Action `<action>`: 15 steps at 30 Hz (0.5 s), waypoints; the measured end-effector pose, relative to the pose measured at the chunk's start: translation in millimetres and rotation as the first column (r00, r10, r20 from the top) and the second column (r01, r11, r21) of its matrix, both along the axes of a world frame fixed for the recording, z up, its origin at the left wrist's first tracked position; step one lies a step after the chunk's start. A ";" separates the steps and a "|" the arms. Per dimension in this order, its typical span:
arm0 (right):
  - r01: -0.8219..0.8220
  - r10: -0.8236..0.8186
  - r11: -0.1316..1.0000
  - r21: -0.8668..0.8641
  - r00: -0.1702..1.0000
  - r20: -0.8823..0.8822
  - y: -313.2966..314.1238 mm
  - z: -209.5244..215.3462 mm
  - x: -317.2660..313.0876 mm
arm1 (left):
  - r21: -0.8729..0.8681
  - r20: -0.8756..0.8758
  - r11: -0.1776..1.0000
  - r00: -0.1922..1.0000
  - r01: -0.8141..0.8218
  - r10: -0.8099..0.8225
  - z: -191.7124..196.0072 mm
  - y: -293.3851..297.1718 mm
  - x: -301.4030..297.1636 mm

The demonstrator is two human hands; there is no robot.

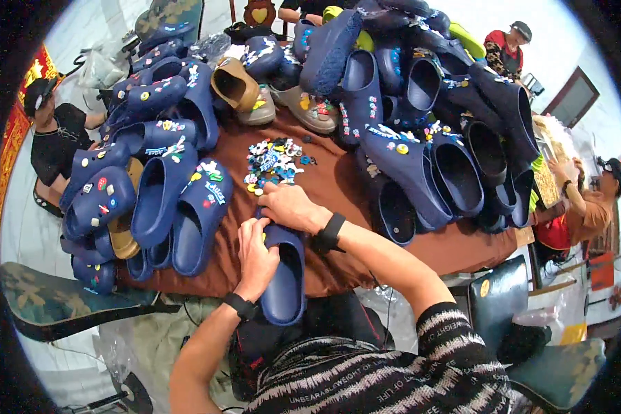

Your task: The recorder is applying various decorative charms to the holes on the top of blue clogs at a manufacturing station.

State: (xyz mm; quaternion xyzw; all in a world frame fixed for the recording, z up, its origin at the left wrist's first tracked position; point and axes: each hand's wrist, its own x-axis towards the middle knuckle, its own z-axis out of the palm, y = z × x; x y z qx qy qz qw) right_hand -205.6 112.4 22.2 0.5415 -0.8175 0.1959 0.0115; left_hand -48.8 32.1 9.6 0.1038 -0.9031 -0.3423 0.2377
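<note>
A navy blue clog (284, 283) lies at the table's near edge, its heel toward me and its open foot well facing up. My left hand (257, 252) is closed around the clog's left side near the toe; a small yellow bit shows by its fingers. Over the toe, my right hand (290, 205) has its fingers curled and pressed together, hiding whatever is in them. Just beyond that hand lies a loose pile of small shoe charms (274, 162) in white, blue, black and yellow.
Decorated navy clogs (162, 186) are heaped at the left, and more clogs (455, 165) at the right. A tan clog (236, 84) stands at the back of the brown-covered table (338, 259). Other people (65, 141) sit around it. A chair (69, 297) stands at the near left.
</note>
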 end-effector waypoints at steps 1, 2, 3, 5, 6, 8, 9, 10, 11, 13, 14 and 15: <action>-0.025 0.022 0.995 -0.098 0.999 -0.029 0.4 0.2 -2.4 | -0.004 -0.009 1.000 1.000 -0.008 0.008 -0.6 0.6 -2.3; -0.019 0.016 0.995 -0.096 0.999 -0.031 0.8 0.2 -5.1 | -0.003 -0.011 1.000 1.000 -0.002 0.002 -0.7 0.7 -3.1; -0.039 0.039 0.992 -0.116 0.999 -0.005 1.2 0.3 -8.0 | 0.006 0.000 1.000 1.000 -0.005 0.005 -0.6 0.3 -3.0; -0.052 0.053 0.994 -0.095 0.998 0.017 -2.8 4.5 -9.6 | 0.012 0.014 1.000 1.000 -0.011 0.011 1.1 -2.1 -1.6; -0.051 0.052 0.994 -0.094 0.999 0.015 -3.6 6.4 -10.1 | 0.012 0.012 1.000 1.000 -0.010 0.010 0.5 -2.8 -2.1; -0.132 0.144 0.986 -0.097 0.982 0.124 -3.5 3.0 -10.8 | -0.003 -0.004 1.000 1.000 -0.009 0.009 -1.5 -2.5 -2.8; -0.106 0.116 0.991 -0.080 0.984 0.134 -3.7 0.5 -8.6 | -0.001 -0.004 1.000 1.000 -0.005 0.005 -1.4 -2.3 -3.0; -0.110 0.120 0.991 -0.078 0.984 0.135 -2.4 2.3 -5.6 | 0.015 -0.001 1.000 1.000 -0.007 0.007 1.9 -2.4 -2.1; -0.044 0.073 0.987 -0.157 0.980 0.184 -0.1 4.1 -2.9 | 0.031 0.002 0.999 1.000 -0.009 0.009 4.0 -2.4 -1.0; 0.100 -0.017 0.962 -0.253 0.950 0.312 0.3 9.2 -3.1 | 0.019 0.005 1.000 1.000 -0.006 0.005 5.5 -2.1 0.1; 0.158 -0.082 0.960 -0.233 0.949 0.303 -0.8 6.4 -10.6 | 0.007 0.008 1.000 1.000 0.001 -0.001 6.6 -1.6 0.7; 0.189 -0.123 0.951 -0.246 0.958 0.260 -2.4 7.1 -17.7 | 0.005 0.009 1.000 1.000 0.001 -0.001 8.0 -0.6 2.1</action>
